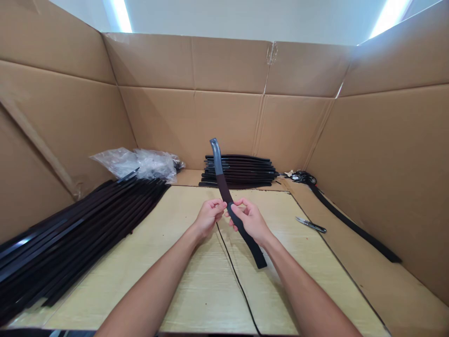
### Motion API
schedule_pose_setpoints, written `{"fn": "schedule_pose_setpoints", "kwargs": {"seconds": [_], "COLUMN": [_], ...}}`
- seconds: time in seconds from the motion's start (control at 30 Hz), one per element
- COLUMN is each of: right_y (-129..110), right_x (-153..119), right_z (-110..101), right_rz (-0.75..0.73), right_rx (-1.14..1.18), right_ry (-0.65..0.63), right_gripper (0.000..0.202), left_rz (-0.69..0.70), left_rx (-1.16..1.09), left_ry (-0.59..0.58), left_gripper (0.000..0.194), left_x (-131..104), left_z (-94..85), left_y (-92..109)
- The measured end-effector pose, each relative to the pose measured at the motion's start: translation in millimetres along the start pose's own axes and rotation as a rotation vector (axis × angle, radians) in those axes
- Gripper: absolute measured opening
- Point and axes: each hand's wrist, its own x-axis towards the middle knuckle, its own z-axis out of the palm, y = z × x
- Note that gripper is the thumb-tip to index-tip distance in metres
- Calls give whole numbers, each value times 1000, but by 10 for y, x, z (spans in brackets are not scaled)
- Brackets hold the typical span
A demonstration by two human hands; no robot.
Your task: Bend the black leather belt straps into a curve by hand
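"What are the fingers doing?"

"The left hand (210, 218) has its thumb and forefinger pressed together right at the edge of the curved strip (224, 186). I can't tell whether they pinch that edge or the thin black cord (239, 281). The cord comes out from under the hand."

"And the right hand (248, 221)?"

"Gripping the strip: thumb flat on the black lower part, other fingers tucked behind, mostly hidden."

"So the strip's up in front of the person?"

"Yes, over the middle of the table (168, 220), tilted, its bluish-grey end with a small hole pointing away, then a dark maroon stretch, then black. Its underside is out of sight."

"Where does the cord go?"

"Toward the near edge, where I lose it."

"Farther out?"

"Thread snips (311, 224) on the right, a long black strip (354, 227) beyond them, and a dark tangle (303, 177) too jumbled to name. Behind, a stack of dark strips (247, 172), partly covered by the raised end."

"And left?"

"A bigger pile of strips (80, 229), cut off at the side, with crumpled clear plastic (150, 161) at its far end."
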Motion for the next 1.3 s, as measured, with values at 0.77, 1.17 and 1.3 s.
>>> {"fn": "schedule_pose_setpoints", "kwargs": {"seconds": [0.77,1.17,1.3], "right_y": [-17,1,-20], "right_x": [25,-2,-40], "right_z": [2,-6,-24], "right_rz": [73,60,61], "right_rx": [196,28,-5], "right_ry": [101,-4,-31], "right_gripper": [71,69,71], "left_rz": [21,-1,7], "left_rx": [-2,-47,-46], "left_ry": [109,40,-21], "left_gripper": [63,65,63], "left_x": [5,-38,-53], "left_z": [68,79,75], "left_y": [43,78,71]}}
